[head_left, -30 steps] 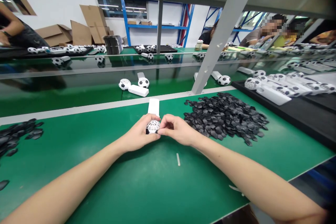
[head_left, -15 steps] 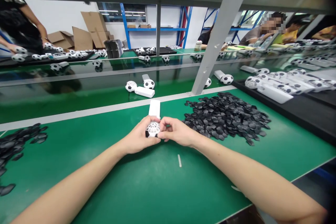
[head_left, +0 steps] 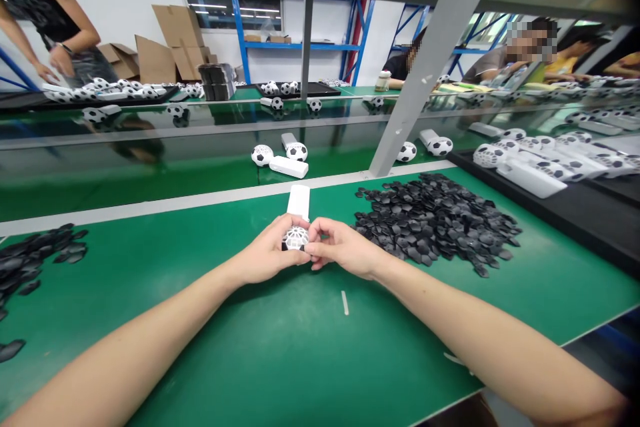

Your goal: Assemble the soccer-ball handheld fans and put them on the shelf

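A white handheld fan with a soccer-ball head (head_left: 295,236) lies in front of me, its flat white handle (head_left: 299,201) pointing away. My left hand (head_left: 273,248) is closed round the left side of the ball, thumb at the near side and fingers at the far side. At the ball's right edge, my right hand (head_left: 340,248) is pinched, the thumb tip against a dark patch. Whatever sits between those fingertips is hidden. Right of this hand lies a heap of black pentagon-like pieces (head_left: 435,223).
More black pieces (head_left: 35,257) lie at the left. A black tray (head_left: 590,217) with several fans stands at right. Beyond the grey rail (head_left: 150,208) are loose fans (head_left: 289,166) and a slanted post (head_left: 425,73). A co-worker (head_left: 75,27) stands at far left; others sit at far right.
The view has shifted slightly, moving most of the scene right and up. My hands keep nearly the same hold on the fan. The far-left co-worker has let go of the balls.
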Motion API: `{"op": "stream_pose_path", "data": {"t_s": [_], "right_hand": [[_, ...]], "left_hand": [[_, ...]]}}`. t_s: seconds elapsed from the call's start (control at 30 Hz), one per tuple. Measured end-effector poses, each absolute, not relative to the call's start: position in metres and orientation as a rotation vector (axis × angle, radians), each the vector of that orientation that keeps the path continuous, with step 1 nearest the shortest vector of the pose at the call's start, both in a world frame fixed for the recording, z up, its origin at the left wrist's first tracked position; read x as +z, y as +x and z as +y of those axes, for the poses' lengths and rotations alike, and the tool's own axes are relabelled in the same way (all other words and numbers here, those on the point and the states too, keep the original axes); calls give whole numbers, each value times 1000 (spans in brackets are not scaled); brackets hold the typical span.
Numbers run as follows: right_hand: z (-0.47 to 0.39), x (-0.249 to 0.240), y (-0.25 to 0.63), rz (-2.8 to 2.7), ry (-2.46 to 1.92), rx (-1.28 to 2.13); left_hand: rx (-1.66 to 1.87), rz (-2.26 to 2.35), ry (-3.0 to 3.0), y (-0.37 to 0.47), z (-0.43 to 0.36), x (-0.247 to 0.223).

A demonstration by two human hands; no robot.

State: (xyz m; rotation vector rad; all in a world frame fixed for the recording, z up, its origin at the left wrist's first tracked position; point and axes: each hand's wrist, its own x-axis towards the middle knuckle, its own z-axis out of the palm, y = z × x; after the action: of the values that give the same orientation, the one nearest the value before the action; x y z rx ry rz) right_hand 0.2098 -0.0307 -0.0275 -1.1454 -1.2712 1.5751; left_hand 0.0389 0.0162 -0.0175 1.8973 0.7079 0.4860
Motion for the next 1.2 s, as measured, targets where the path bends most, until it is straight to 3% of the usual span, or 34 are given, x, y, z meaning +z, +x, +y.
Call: {"op": "stream_pose_path", "data": {"t_s": [0.23,0.4,0.47,0.9,1.1,1.2], "right_hand": [[-27,-27,212,-1459,-1249,1405],[-18,-16,243,-1926,-1760,497],[-15,-16,255,-2000,-1927,342],[-17,-13,262,-2077,-1856,441],[-31,-3,240,-1970,-1436,716],[-34,-8,227,-2068,-1255,631]], "left_hand": [[481,696,1925,37,18,-16],[555,737,2034,37,16,-21],[623,777,2109,38,14,-23],[296,892,2082,20,32,-3],[304,852,2156,22,31,-1],[308,794,2171,21,32,-2]]}}
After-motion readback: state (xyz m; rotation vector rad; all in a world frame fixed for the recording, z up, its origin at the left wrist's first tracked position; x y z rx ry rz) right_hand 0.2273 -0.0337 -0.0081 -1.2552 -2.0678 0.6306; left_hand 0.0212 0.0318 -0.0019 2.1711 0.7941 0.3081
